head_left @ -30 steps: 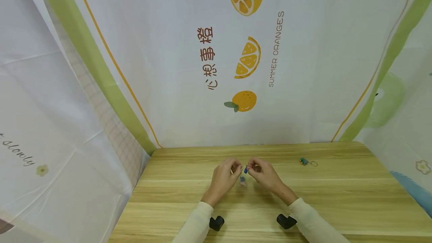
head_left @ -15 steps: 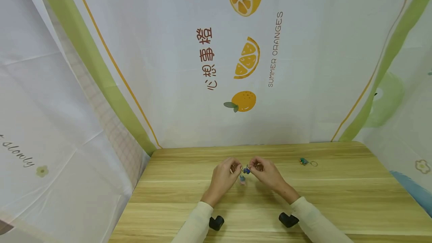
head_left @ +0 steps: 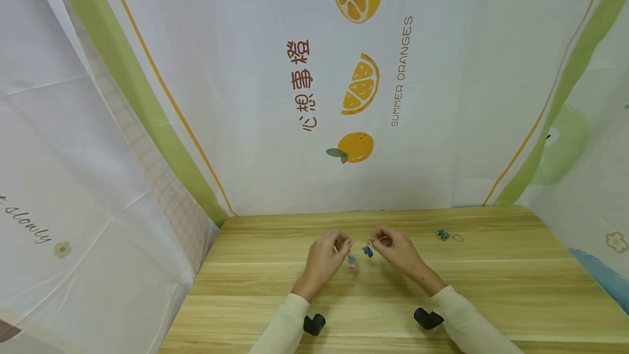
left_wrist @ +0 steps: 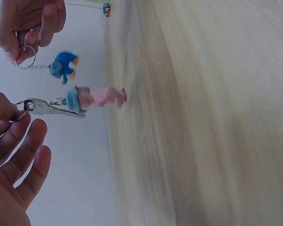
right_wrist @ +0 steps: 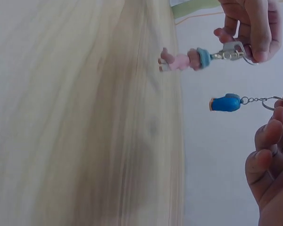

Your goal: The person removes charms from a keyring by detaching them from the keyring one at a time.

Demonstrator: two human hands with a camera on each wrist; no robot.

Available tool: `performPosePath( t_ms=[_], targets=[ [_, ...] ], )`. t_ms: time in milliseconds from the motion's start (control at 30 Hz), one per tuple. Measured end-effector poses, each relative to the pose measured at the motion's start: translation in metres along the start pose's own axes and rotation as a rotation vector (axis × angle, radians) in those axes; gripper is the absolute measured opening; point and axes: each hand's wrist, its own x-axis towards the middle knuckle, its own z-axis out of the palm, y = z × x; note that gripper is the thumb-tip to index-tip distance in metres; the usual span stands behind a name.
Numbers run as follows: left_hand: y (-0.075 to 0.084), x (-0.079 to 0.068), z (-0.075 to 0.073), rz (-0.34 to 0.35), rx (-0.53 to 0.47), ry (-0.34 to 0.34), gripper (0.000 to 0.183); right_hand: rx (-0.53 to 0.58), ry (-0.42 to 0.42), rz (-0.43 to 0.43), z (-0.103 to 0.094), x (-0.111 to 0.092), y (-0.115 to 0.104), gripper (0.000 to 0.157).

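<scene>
My left hand (head_left: 325, 258) pinches a metal split ring above the table. From that ring hang a silver key (left_wrist: 42, 108) and a keychain figurine (left_wrist: 96, 97) with a pink body and a pale blue hat. My right hand (head_left: 397, 253) pinches a second ring, where a short chain carries a blue figurine keychain (right_wrist: 226, 102) with orange feet. In the left wrist view this blue figurine shows a grey-blue head. A gap separates the two hands, and both figurines dangle without touching each other.
A small green keychain (head_left: 443, 235) with its ring lies at the back right of the wooden table (head_left: 245, 288). Behind the table hangs a white cloth (head_left: 265, 179) printed with oranges. Black wrist mounts (head_left: 314, 325) sit under both forearms.
My right hand has moved right, away from the left, taking the blue figurine keychain along. The left hand has stayed nearly in place, still holding its ring.
</scene>
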Motion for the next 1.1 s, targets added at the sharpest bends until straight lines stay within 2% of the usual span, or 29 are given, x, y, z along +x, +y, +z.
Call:
performPosePath(
  t_ms=[633,833,1100],
  targets=[
    [-0.004,-0.002,-0.003,0.002,-0.005,0.014,0.008,-0.043,0.052,0.084,-0.034,-0.009,0.018,0.009],
    [-0.005,-0.002,-0.004,-0.019,-0.015,0.017,0.005,-0.059,0.076,0.081,-0.043,-0.012,0.024,0.009],
    [-0.004,-0.002,-0.005,-0.014,-0.019,0.025,0.005,-0.068,0.099,0.065,-0.054,-0.017,0.033,0.011]
  ],
)
